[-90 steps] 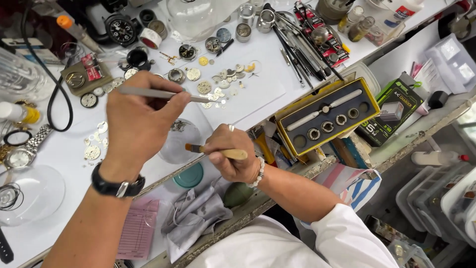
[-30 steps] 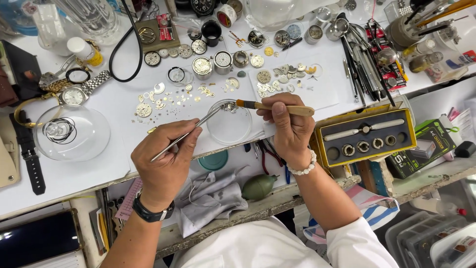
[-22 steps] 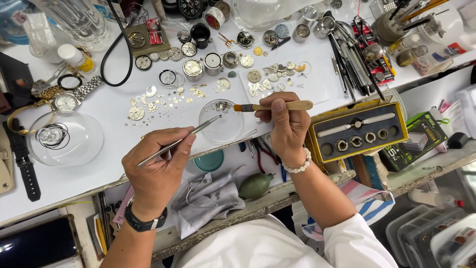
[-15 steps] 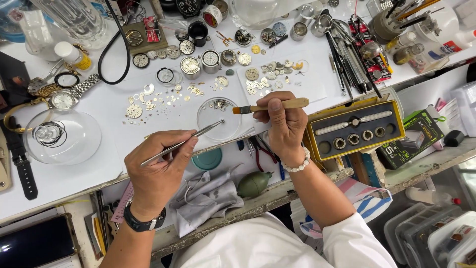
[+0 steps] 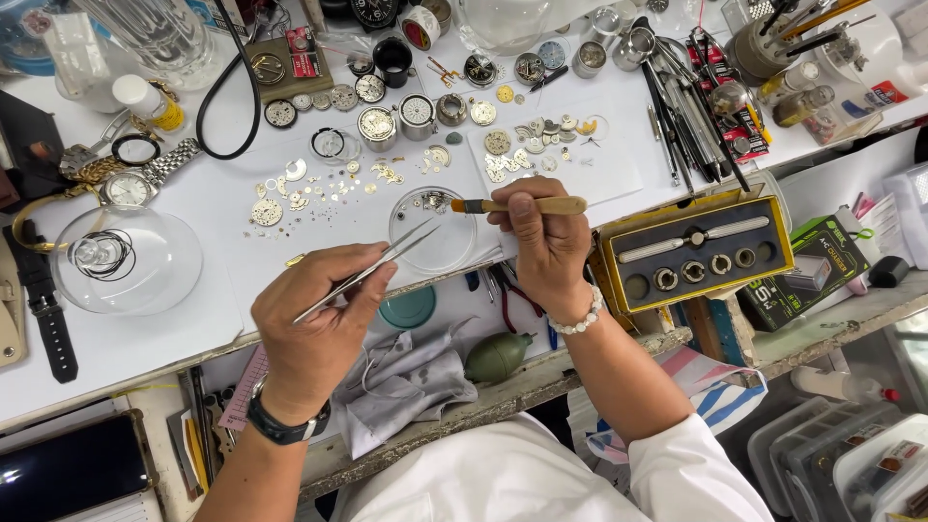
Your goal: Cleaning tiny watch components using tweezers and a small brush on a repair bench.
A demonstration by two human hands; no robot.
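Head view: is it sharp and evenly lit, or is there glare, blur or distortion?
Head view: bright, even light with soft shadows; both hands, the tweezers and brush look sharp; faint reflections on the glass dome; edges bend slightly, wide-angle; tiny watch parts too small to resolve.

I see thin steel tweezers tilted, tips over a shallow clear glass dish, small wooden-handled brush lying level, bristles inside the dish.

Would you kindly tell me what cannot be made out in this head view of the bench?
- Part in the glass dish: too small to identify.
- Tweezers tips: any contact with it unclear.
- Brush handle middle: hidden by right hand.
- Left hand palm: faces away.
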